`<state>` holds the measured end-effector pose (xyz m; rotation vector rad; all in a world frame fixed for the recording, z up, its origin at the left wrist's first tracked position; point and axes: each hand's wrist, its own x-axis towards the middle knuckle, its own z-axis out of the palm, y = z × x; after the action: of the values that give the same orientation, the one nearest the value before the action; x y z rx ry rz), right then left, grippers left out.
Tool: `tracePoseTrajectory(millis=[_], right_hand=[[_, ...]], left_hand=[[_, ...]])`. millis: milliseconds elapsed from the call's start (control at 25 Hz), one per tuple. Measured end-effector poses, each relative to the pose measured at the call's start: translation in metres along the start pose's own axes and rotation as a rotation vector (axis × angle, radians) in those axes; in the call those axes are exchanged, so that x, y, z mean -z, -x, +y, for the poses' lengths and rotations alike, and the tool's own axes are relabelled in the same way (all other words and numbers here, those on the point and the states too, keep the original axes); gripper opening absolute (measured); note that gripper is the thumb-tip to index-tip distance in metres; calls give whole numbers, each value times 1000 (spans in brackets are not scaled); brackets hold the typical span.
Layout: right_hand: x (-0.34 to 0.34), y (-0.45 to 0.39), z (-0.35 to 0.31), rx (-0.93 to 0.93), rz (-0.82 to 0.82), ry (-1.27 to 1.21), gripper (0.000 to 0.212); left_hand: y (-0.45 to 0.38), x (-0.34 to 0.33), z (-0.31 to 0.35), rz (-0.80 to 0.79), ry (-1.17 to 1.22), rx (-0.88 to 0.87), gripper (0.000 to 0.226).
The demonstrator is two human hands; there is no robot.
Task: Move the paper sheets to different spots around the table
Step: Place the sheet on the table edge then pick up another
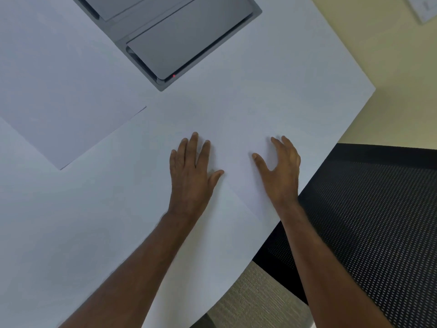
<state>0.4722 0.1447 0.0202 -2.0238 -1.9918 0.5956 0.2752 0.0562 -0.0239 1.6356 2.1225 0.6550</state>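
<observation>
Two bare forearms, cut off by the lower edge of the view, reach up to the white table (71, 221). The left hand (192, 171) lies flat, fingers spread, palm down; the right hand (280, 169) arches with fingertips down, gripping nothing. Both press a white paper sheet (238, 185) whose faint edges barely show against the table, near the table's right edge. A second paper sheet (63, 91) lies well left of the hands, its far side cut off. A grey recessed panel (179, 36) with a small red light sits beyond the hands. A black mesh chair (369, 221) stands beside the table's right edge, over beige carpet (255, 297)
</observation>
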Motion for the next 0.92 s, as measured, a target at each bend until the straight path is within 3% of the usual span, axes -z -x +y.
tracePoseTrajectory(millis=[200, 440, 680, 920], right_hand=[[-38, -1, -88, 136, -3, -200, 42], [-93, -19, -200, 229, -206, -285, 48], [-145, -33, -274, 329, -342, -147, 66], [-149, -38, -284, 344, -293, 67, 66]], left_hand=[[-8, 49, -57, 154, -72, 179, 63], [-18, 111, -148, 291, -179, 419, 62], [-24, 140, -207, 362, -194, 594, 69], [-33, 118, -197, 285, -233, 636, 77]])
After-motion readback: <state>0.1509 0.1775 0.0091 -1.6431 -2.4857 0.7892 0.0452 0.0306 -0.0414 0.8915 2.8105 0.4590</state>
